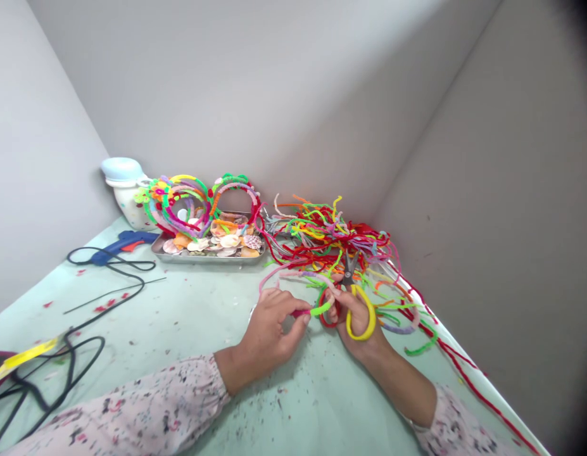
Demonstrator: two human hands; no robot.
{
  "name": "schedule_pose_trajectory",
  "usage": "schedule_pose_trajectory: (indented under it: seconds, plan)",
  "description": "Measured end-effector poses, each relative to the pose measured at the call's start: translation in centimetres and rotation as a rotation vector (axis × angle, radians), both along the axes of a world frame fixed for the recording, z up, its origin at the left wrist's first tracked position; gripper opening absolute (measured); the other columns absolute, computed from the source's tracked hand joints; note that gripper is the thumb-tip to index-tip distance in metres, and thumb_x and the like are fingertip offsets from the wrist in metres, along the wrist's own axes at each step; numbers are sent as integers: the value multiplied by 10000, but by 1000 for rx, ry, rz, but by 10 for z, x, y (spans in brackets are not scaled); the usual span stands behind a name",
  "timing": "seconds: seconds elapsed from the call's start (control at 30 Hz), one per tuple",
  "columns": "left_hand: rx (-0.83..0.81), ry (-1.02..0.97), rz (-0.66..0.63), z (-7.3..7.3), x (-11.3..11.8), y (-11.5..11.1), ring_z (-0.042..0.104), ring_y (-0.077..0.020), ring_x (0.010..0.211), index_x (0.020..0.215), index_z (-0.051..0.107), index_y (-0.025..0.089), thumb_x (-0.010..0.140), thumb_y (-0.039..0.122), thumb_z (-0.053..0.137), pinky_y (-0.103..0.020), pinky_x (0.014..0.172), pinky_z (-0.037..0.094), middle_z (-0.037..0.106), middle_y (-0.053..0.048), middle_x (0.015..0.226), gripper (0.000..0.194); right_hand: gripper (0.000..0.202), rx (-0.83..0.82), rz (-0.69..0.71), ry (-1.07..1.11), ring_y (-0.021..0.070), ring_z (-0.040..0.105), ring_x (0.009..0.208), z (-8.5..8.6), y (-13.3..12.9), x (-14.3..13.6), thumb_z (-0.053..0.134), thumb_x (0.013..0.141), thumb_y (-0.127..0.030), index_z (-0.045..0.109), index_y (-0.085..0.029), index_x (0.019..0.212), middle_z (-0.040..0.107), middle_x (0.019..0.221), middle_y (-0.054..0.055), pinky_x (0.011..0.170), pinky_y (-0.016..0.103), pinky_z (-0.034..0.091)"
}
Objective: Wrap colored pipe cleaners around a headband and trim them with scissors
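My left hand [274, 326] pinches a thin band wrapped in fuzzy pipe cleaner [320, 310], pink beside the fingertips and bright green further right. A pale pink and lilac arc of what looks like the same band curves behind both hands. In my right hand [362, 326] is a pair of scissors [349, 272] with one yellow and one red handle loop, blades pointing away from me. The right thumb and fingers also reach the green end of the band; their exact hold is partly hidden.
A metal tray [208, 258] holds seashells [227, 240] and several colourful headbands [186, 206]. Loose pipe cleaners [321, 231] heap at the back right. Left are a blue glue gun [115, 246], a black cord [126, 304] and a white container with a blue lid [125, 183]. Walls border the table.
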State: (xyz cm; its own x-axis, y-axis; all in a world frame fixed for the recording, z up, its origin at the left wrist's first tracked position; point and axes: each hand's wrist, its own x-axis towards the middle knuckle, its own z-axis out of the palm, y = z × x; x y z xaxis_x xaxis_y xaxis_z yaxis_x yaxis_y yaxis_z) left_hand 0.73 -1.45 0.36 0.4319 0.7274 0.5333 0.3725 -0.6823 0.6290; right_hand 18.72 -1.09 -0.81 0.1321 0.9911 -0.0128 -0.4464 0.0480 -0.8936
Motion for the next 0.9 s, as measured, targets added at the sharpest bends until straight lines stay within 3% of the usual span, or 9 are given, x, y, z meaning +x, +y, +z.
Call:
schedule_pose_trajectory:
  seconds: [0.2,0.37,0.63,0.9]
  plan:
    - [14,-20,0,1,0,-1,595,-167,778,926,668,208,869,187,566,-365,847,374,682,-13,794,119,175,16,-43,20,88,440,426,1,0,1,699,684,-284,574,-199,772,549,544,-49,400,203,353]
    - [26,-45,17,-1,0,1,613,-157,768,907,670,214,862,189,594,-364,874,380,702,0,790,92,227,39,11,-80,95,465,443,0,-1,2,677,758,-350,572,-171,669,535,513,-28,426,216,373]
    - [7,-50,66,-4,1,2,615,-164,768,873,648,210,837,212,633,-371,862,389,696,0,796,40,300,78,-4,-110,112,514,461,-8,-3,2,720,749,-335,566,-215,977,586,605,-49,446,233,433]
    - [5,-1,115,-4,1,1,606,-165,771,797,597,206,797,216,664,-396,909,350,679,18,784,68,317,130,-30,-194,116,539,501,-2,-7,2,682,772,-287,530,-230,1045,591,733,-35,467,246,452]
